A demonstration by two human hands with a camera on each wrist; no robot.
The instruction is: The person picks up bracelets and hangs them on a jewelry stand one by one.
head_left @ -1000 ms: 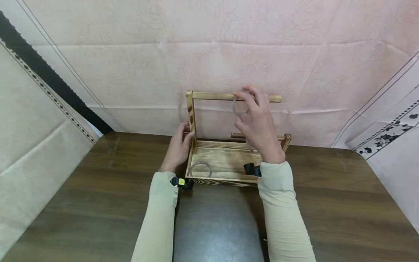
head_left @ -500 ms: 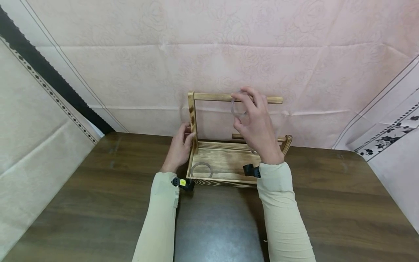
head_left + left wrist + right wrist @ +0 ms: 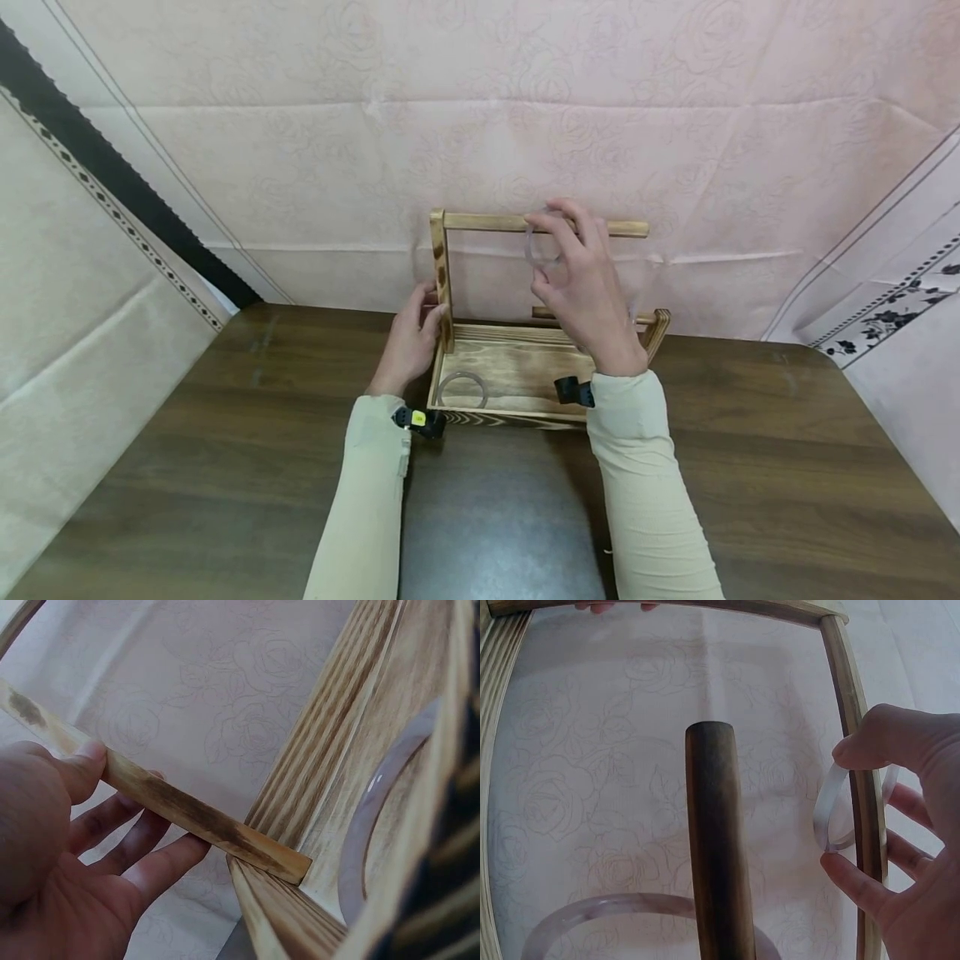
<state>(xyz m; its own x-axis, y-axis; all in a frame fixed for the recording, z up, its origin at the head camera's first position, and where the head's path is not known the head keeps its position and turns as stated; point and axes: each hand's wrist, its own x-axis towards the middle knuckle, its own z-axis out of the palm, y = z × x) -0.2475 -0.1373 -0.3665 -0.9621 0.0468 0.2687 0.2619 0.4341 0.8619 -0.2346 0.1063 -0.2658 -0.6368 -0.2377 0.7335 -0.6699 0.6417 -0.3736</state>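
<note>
In the head view, my right hand [image 3: 588, 287] is at the upper bar [image 3: 483, 222] of a wooden display stand. Its thumb and fingers pinch a pale translucent bangle [image 3: 826, 806], which encircles that bar in the right wrist view. My left hand [image 3: 408, 342] grips the stand's upright post [image 3: 180, 802] between thumb and fingers. A second bangle [image 3: 607, 904] is around the lower rod [image 3: 718, 825], mostly hidden behind my right hand in the head view. Another bangle [image 3: 462, 375] lies in the left end of the stand's tray [image 3: 517, 367].
The stand sits at the back of a dark wooden table [image 3: 225, 433], close to a pink rose-patterned cloth [image 3: 480, 150]. Both bars have a free right or left end: the upper one [image 3: 630, 228] points right, the lower one [image 3: 543, 312] left.
My right hand has slid slightly left along the upper bar with the bangle. The left hand keeps its grip on the post.
</note>
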